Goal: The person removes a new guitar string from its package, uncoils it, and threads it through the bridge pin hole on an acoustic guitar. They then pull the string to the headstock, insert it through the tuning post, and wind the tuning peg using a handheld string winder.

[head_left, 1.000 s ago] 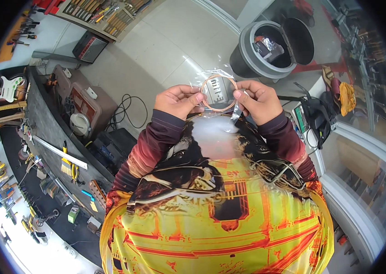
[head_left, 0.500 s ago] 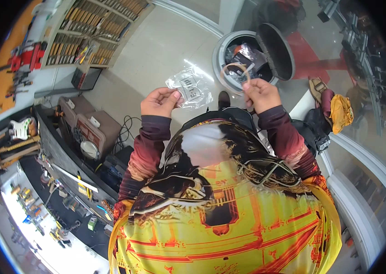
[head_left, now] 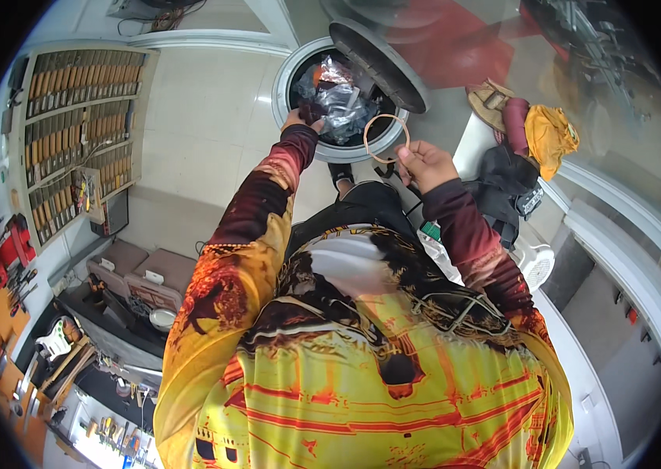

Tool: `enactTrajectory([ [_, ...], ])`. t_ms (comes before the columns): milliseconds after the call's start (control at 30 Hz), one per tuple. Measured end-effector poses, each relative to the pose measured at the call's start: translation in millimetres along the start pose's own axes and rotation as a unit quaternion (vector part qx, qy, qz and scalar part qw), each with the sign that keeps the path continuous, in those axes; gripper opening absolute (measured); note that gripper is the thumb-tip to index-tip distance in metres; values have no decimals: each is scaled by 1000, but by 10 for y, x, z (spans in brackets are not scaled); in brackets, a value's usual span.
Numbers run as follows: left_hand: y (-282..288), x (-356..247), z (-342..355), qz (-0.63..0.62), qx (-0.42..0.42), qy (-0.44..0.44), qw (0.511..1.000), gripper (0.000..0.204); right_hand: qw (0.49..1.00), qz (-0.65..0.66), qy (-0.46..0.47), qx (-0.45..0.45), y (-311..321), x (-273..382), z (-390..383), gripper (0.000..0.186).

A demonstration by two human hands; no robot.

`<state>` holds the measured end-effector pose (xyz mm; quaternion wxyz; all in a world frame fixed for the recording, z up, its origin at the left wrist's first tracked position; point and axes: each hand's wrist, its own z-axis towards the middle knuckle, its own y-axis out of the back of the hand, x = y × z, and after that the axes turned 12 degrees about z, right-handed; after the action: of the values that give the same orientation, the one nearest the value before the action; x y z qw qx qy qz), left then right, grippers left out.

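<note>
Wire loop (head_left: 365, 141), thin and copper-coloured, is up in the air near the bin (head_left: 280, 92), bare of wrapping, so any unpacking looks done; it is wound in a ring, with no end pulled straight. The right hand (head_left: 429, 164) pinches it between thumb and fingers. The left hand (head_left: 300, 123) is at the bin's opening, where its reach looks unfinished; its fingers are partly hidden, so I cannot tell whether they hold anything. Crumpled plastic (head_left: 340, 100) lies inside.

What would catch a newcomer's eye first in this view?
A bright yellow printed shirt fills the lower middle. Above it, at top centre, stands an open round bin, the left hand at its left edge. The right hand, near the bin's lower right, pinches a thin coppery ring.
</note>
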<state>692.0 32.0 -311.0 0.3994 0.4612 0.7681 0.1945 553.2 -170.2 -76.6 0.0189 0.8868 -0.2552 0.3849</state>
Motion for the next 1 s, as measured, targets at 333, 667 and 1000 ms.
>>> enactTrajectory([
  [333, 1172, -288, -1350, -411, 244, 6, 878, 35, 957, -33, -84, 277, -250, -331, 842, 24],
  [667, 1767, 73, -2379, -488, 84, 122, 860, 36, 860, -484, -43, -158, 665, -1580, 3432, 40],
  [1000, 1672, 399, -3625, -586, -1, 80, 806, 42, 851, -256, 151, 434, -1300, -418, 963, 42],
])
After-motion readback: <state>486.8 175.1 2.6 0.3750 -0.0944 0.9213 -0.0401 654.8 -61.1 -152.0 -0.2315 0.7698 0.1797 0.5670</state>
